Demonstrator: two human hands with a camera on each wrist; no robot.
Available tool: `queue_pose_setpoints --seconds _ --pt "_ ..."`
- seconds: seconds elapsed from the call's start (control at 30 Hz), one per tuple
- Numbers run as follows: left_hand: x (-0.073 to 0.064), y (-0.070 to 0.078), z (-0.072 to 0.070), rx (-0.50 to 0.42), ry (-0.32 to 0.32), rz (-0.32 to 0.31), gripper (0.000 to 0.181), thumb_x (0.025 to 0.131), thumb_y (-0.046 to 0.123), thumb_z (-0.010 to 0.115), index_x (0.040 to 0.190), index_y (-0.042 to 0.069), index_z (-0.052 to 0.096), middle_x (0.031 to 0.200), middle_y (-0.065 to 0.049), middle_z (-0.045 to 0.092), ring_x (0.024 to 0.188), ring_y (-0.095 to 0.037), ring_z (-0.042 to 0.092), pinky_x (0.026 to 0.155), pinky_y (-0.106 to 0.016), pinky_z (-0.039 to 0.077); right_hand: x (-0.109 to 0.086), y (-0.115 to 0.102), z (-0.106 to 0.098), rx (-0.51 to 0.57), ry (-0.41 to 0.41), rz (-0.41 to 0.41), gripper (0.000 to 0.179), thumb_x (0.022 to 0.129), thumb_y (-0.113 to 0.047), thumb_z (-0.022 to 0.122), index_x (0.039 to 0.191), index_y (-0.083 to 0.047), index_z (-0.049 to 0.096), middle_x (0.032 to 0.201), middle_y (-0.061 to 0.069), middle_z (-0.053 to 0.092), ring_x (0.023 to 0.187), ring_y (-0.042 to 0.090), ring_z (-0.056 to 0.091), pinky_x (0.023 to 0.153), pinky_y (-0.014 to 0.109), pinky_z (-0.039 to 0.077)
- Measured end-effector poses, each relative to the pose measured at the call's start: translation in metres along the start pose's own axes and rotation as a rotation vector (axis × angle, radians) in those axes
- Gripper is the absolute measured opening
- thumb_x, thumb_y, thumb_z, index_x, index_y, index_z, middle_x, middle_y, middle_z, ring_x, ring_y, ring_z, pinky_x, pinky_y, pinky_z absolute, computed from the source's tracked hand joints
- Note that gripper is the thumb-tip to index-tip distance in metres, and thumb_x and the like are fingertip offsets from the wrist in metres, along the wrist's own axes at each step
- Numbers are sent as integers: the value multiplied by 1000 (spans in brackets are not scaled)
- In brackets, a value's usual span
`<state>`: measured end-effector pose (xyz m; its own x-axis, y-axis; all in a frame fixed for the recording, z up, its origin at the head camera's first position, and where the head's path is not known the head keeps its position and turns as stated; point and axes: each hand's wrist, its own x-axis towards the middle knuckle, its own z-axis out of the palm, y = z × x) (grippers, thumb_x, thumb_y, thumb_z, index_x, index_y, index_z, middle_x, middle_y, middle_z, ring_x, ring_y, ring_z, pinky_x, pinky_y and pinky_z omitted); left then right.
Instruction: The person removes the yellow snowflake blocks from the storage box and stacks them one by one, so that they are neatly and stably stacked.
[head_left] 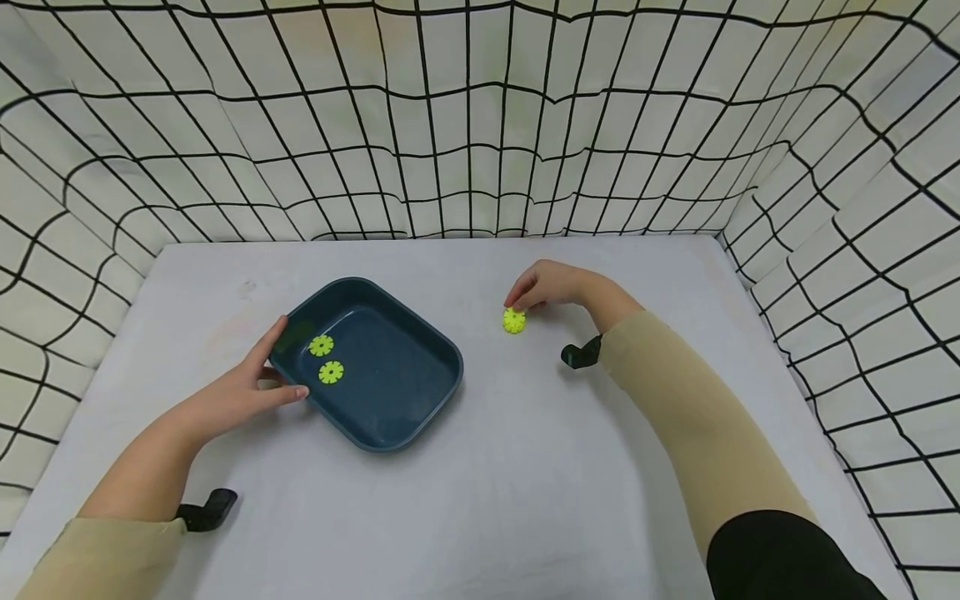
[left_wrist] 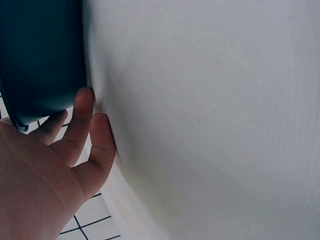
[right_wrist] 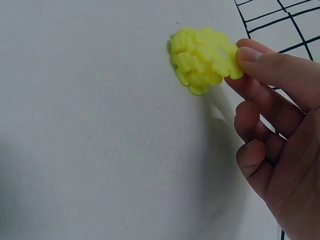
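Note:
A dark blue rectangular tray (head_left: 397, 367) sits on the table with two yellow notched discs, one disc (head_left: 321, 345) above another disc (head_left: 331, 372), lying on its floor near the left end. My left hand (head_left: 240, 387) holds the tray's left end, thumb along the near side and index finger at the rim; in the left wrist view other fingertips rest low against its outer wall. Over at the right, my right hand (head_left: 555, 285) pinches a yellow notched disc (right_wrist: 220, 52) between thumb and index finger. Under it stands a stack of similar discs (right_wrist: 187, 62), which the pinched disc partly covers.
A white-covered table (head_left: 517, 483) carries everything. Black wire grid panels (head_left: 465, 125) backed with white sheeting rise along the far, left and right sides. Dark wrist-worn pieces (head_left: 207, 510) stick out beside both sleeves.

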<state>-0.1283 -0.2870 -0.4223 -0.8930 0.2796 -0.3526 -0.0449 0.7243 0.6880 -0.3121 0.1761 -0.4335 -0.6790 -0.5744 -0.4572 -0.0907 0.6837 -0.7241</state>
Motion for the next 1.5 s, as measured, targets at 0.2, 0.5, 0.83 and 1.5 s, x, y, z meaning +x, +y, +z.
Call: queue_pose_setpoints --seconds 0.2,0.5,0.83,1.5 --pt "-2 1 0 -6 -4 1 106 94 41 65 155 34 -22 153 -31 19 124 -47 44 91 -66 41 2 2 1 -11 9 -8 18 93 -18 70 108 -15 78 102 2 70 84 19 55 77 30 45" --pt "-1 0 1 -7 -5 10 107 95 39 66 154 34 -23 152 -32 21 123 -47 45 91 -63 43 0 0 2 -41 13 -4 19 93 -20 69 109 -15 78 107 2 70 92 20 55 82 31 44" --pt "1 -3 2 -8 -3 16 107 95 38 66 155 34 -22 152 -32 20 122 -47 46 90 -62 44 -4 5 4 -102 16 -10 25 92 -25 70 117 -21 74 107 2 64 99 20 51 87 34 40" --pt "2 -2 1 7 10 11 107 94 40 66 155 33 -21 152 -31 22 121 -46 47 90 -65 42 -18 11 20 -154 45 -44 43 85 -26 79 127 -30 69 116 1 55 109 21 48 93 35 44"
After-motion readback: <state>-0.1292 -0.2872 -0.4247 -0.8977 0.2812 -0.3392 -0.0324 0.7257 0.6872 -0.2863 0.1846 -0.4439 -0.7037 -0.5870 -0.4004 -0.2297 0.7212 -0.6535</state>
